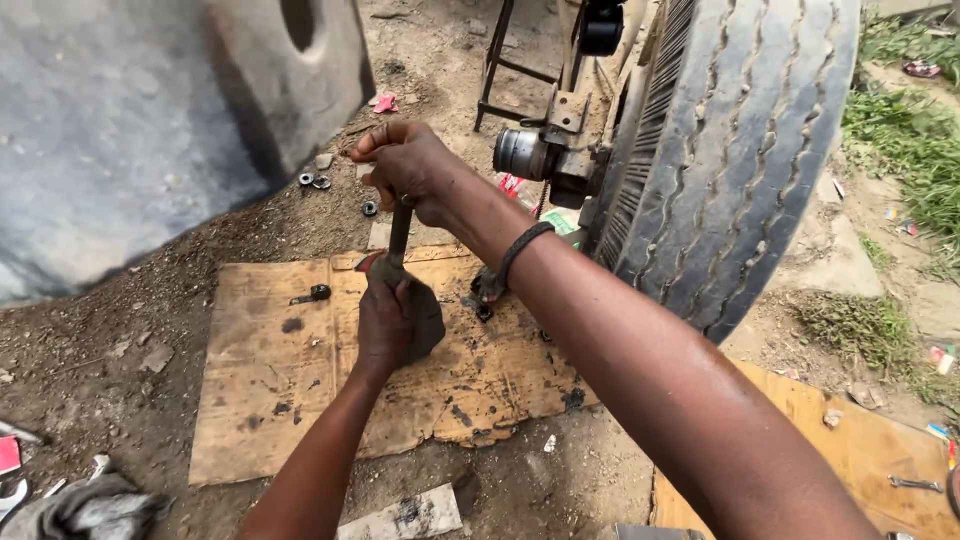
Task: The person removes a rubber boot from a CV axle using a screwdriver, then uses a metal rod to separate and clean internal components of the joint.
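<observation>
Metal rod [399, 228] in right hand [410, 170], left hand [385, 325] below

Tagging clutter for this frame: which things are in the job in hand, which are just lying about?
In hand:
- right hand gripping the top of a metal rod
- left hand holding a dark greasy part at the rod's lower end
- plywood sheet beneath them

Lying about:
- washers on the dirt
- small bolt
- wrench
- grey rag
- truck tyre
</observation>
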